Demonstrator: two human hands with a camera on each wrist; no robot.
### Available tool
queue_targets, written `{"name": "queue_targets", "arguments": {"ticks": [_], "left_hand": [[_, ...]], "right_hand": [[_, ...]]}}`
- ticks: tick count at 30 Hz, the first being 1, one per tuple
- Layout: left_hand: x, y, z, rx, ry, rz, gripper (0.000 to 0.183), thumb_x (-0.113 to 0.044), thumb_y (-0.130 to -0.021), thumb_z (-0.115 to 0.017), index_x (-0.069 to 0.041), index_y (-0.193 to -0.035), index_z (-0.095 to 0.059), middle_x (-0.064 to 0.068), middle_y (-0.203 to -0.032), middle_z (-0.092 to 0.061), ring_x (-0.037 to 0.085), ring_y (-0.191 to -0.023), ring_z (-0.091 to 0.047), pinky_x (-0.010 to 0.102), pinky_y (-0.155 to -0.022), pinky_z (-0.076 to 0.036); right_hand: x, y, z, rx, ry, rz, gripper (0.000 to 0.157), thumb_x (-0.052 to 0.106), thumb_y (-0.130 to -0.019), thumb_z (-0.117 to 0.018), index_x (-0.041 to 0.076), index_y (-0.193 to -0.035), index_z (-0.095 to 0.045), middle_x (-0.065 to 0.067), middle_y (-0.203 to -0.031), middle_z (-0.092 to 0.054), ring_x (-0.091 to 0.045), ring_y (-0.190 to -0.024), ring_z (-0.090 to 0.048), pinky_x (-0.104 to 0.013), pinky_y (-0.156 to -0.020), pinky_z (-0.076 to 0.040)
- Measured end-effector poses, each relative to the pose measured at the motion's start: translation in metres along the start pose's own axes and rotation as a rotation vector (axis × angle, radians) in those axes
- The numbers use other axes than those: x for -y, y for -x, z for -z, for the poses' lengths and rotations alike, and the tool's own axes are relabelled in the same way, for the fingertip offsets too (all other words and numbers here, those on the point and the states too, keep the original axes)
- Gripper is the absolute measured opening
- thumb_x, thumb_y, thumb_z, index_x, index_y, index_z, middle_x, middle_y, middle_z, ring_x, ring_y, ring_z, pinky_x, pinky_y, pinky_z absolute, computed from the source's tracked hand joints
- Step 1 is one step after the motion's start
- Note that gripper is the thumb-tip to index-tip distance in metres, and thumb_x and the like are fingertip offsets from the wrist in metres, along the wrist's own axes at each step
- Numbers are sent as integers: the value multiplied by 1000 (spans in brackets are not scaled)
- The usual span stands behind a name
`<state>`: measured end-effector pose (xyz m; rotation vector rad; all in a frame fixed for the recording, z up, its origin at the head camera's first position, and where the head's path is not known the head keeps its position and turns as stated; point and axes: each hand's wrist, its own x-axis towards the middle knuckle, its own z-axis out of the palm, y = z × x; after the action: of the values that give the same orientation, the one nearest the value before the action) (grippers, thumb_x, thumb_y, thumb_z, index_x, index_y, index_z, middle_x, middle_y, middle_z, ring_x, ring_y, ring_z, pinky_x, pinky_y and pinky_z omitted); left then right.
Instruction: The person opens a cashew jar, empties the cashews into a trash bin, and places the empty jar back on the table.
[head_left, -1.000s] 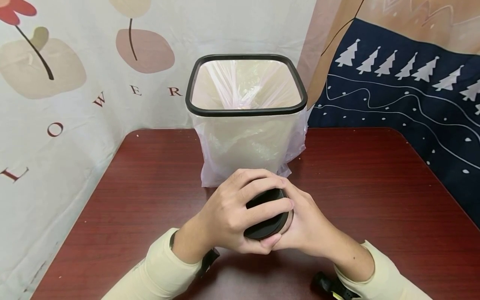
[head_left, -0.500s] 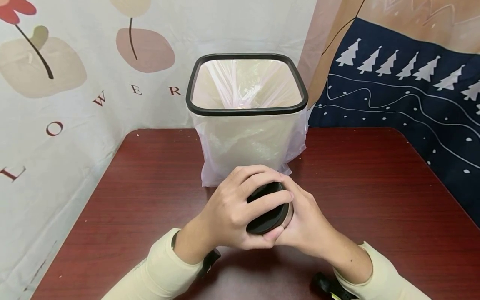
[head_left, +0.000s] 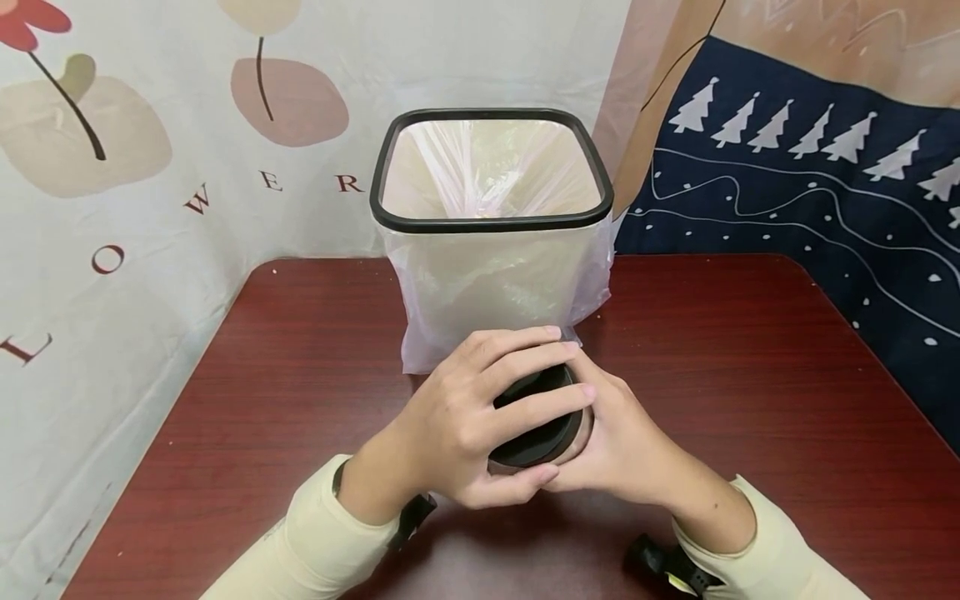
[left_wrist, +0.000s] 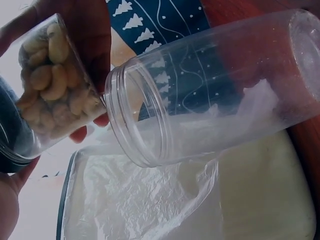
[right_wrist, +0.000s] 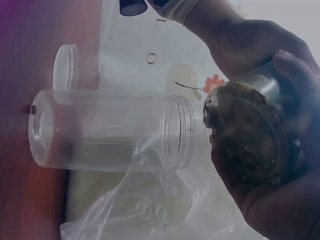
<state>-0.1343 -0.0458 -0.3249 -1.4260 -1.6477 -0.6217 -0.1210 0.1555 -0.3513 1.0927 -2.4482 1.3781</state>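
Note:
In the head view both hands meet around a small clear jar topped by a black lid (head_left: pixel 534 443). My left hand (head_left: pixel 453 417) grips that lid from above, fingers spread across it and thumb on the near side. The right hand (head_left: pixel 622 446) wraps the jar's body from the other side. Through its wall, cashews (left_wrist: pixel 55 82) show in the left wrist view. Just below the cashew jar stands a taller clear plastic jar (right_wrist: pixel 105 130), mouth open and no nuts inside. The hands hide this taller jar in the head view.
A pale bin (head_left: pixel 487 283) with a black rim and pinkish bag stands behind the hands on the red-brown table (head_left: pixel 300 350). A clear round lid (right_wrist: pixel 65 67) lies near the taller jar. Patterned cloths (head_left: pixel 780 183) hang at the back and sides.
The hands and the cashew jar have risen slightly from a second ago. My left fingers have shifted on the black lid, reaching further to the right, and more of the jar shows below it.

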Motion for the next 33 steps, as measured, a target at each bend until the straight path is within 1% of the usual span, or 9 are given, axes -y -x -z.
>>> {"name": "queue_targets", "arguments": {"ticks": [2,5,10,15,21,25,29,33], "left_hand": [[1,-1,1,-4,8,-25,44,-36,-92,-53,-7,-119,-70,21,-125,-65,35,-121,-60,43,-101,-50],[2,-3,3,-6,15,-67,45,-38,-92,-52,-6,-117,-71,21,-123,-67,36,-120,-62,43,-101,-50],[0,-6,6,5,22,-128,47,-40,-90,-54,-5,-116,-72,21,-122,-69,36,-119,-63,43,-103,-50],[-4,-9,8,21,39,-158,48,-40,-89,-55,-5,-117,-72,22,-123,-68,38,-120,-63,43,-107,-48],[-6,-10,9,28,41,-176,48,-41,-89,-56,-6,-117,-73,22,-122,-68,37,-119,-64,43,-107,-48],[-6,-9,8,30,45,-173,49,-42,-88,-57,-6,-117,-73,21,-120,-69,33,-115,-65,41,-105,-49],[-7,-8,8,29,48,-165,49,-43,-87,-59,-6,-116,-73,20,-118,-69,31,-113,-66,39,-102,-50],[-8,-8,8,21,46,-159,49,-44,-86,-61,-6,-115,-73,19,-117,-70,31,-111,-66,38,-100,-51]], "right_hand": [[-1,1,1,16,-22,6,97,16,-55,-93,14,-140,-46,3,-123,-65,-10,-105,-66,-23,-92,-53],[-1,1,3,35,-37,42,95,17,-53,-93,12,-137,-48,2,-121,-66,-10,-104,-67,-23,-91,-54],[-3,-1,5,77,-3,132,89,24,-53,-94,11,-131,-52,4,-118,-65,-8,-103,-65,-22,-90,-53],[-4,-1,6,122,7,192,80,23,-53,-93,14,-124,-56,6,-113,-66,-6,-100,-64,-21,-86,-53],[-4,0,6,139,-28,246,75,20,-54,-92,14,-120,-58,5,-110,-66,-6,-97,-64,-21,-84,-54],[-4,0,5,145,-13,244,77,22,-52,-92,14,-120,-57,6,-110,-65,-6,-97,-63,-20,-83,-53],[-5,0,5,153,4,235,81,28,-54,-93,13,-124,-55,5,-114,-64,-6,-100,-63,-21,-86,-53],[-5,0,3,152,-13,229,86,31,-55,-94,11,-128,-52,3,-117,-63,-8,-102,-63,-22,-87,-54]]}}
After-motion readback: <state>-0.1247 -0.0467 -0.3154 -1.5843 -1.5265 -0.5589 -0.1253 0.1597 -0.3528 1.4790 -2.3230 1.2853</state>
